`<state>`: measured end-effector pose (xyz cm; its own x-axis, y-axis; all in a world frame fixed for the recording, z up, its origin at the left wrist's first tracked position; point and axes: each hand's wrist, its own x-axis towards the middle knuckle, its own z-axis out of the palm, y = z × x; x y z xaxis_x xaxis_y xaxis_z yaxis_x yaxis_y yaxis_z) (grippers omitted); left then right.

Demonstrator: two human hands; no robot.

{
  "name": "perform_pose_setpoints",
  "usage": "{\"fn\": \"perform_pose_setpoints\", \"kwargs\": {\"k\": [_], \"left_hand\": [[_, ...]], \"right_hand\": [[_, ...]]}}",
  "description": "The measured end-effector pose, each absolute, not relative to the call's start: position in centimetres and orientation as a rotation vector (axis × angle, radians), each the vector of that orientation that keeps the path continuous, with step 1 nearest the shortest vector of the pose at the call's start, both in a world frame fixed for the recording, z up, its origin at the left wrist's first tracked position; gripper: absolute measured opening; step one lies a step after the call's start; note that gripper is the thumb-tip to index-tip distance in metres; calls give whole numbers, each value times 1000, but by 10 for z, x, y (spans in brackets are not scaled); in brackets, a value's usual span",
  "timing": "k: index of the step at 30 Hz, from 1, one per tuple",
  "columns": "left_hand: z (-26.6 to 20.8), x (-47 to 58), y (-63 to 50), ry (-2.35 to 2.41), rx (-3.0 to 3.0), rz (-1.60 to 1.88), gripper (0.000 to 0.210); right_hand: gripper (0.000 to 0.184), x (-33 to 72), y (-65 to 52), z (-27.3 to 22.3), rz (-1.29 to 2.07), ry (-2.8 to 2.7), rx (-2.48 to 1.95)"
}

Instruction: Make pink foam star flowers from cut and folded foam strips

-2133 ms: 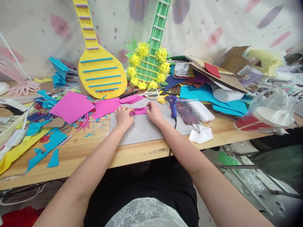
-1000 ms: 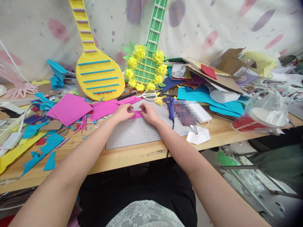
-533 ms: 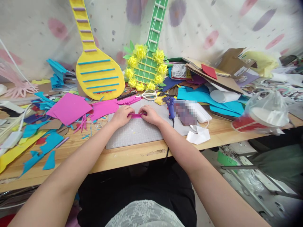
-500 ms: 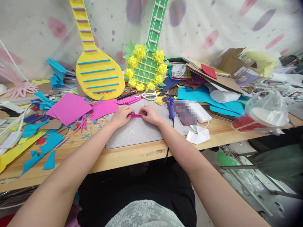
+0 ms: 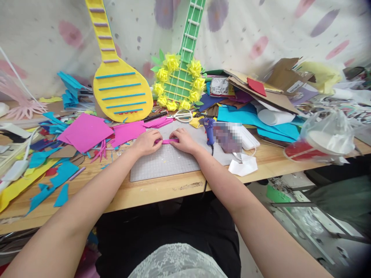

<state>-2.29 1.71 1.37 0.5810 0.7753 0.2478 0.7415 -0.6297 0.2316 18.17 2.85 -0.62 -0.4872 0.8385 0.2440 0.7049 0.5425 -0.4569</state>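
Between my two hands a narrow magenta strip (image 5: 167, 141) lies low over the grey cutting mat (image 5: 162, 166). My left hand (image 5: 150, 141) is closed on the strip's left end, its fingertips curled over it. At the other end my right hand (image 5: 183, 139) pinches the strip the same way. Both hands hide the strip's ends. A blue glue gun (image 5: 208, 130) lies on the mat just right of my right hand. Behind the hands are scissors (image 5: 182, 116) with pale handles.
A yellow paper guitar (image 5: 123, 92) and a green one (image 5: 179, 83) with yellow flowers lean at the back. Magenta sheets (image 5: 86, 132) and blue scraps (image 5: 62, 173) lie left. To the right are a phone (image 5: 228, 139), stacked cardboard (image 5: 269, 96) and a bagged red cup (image 5: 304, 148).
My hands have shifted very slightly, and the left fingers have moved a little on the magenta strip. Both hands stay on it; the other things lie as before.
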Motion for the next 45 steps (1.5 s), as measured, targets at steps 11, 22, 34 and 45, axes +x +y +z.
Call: {"fn": "perform_pose_setpoints", "kwargs": {"k": [11, 22, 34, 45], "left_hand": [[35, -1, 35, 1497, 2200, 254, 13], [18, 31, 12, 1202, 929, 998, 12], [14, 23, 14, 1163, 989, 830, 12], [12, 16, 15, 1095, 966, 810, 14]], "right_hand": [[26, 179, 37, -12, 846, -1930, -1074], [50, 164, 40, -8, 1329, -1144, -1072], [44, 163, 42, -6, 1241, -1087, -1128], [45, 160, 39, -6, 1283, -1096, -1082]]}}
